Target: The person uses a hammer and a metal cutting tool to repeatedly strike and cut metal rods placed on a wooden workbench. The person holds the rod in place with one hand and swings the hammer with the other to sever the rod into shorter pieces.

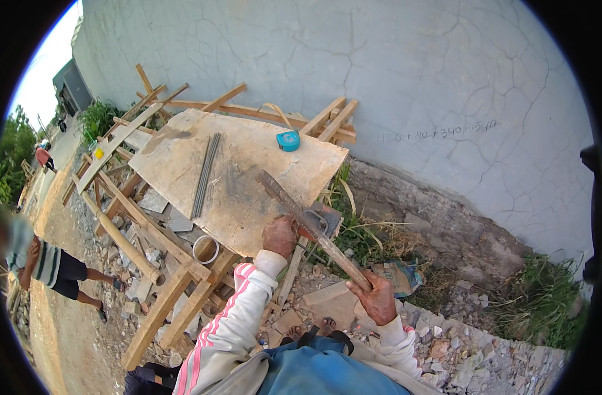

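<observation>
My right hand (376, 299) is wrapped round the lower end of a long brown bar (334, 252), which slants up and left over the edge of a worn, dusty board (248, 158). Beneath the bar's middle, at the board's right corner, sits a dark metal piece (328, 218); its kind is unclear. My left hand (280, 236) is closed at the board's near edge, just left of the bar. What its fingers hold is hidden. A bundle of thin grey metal rods (206, 174) lies on the board, and a turquoise tape measure (288, 141) rests near its far edge.
Timber beams (166, 309) support the board. A white ring-shaped item (205, 249), seemingly a container, sits by its near left corner. A cracked grey wall (413, 79) rises behind. Rubble (472, 355) covers ground beside my feet. A person in a striped shirt (48, 263) is at left.
</observation>
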Tool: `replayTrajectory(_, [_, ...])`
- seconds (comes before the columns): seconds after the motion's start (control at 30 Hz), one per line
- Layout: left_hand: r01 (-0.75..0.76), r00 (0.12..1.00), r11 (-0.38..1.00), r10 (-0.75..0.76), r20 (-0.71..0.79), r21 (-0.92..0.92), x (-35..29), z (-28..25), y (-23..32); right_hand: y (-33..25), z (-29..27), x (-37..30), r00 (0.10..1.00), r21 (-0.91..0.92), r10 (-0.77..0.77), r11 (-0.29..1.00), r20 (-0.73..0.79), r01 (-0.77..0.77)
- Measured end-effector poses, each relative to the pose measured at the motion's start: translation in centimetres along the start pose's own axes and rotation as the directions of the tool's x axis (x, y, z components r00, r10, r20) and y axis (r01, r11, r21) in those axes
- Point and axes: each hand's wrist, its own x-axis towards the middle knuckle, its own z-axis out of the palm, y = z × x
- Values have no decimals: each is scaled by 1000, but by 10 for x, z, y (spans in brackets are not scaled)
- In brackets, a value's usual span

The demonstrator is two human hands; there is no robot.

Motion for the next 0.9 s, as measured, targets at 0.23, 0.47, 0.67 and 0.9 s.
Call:
replayTrajectory(0.23, [-17,999,987,11,41,160,-1,-13,24,31,-26,-46,985,45,128,991,-113,-124])
replayTrajectory(0.47, [-105,994,986,106,-1,129,4,-11,15,59,-26,-103,925,234,375,895,60,-379])
replayTrajectory(0.67, [-233,968,957,212,134,171,1,-26,14,40,-16,-131,959,-89,283,955,9,-281])
replayTrajectory(0.9, [-362,909,912,301,288,192,-4,-44,19,14,-5,-131,958,-182,283,941,-42,-286])
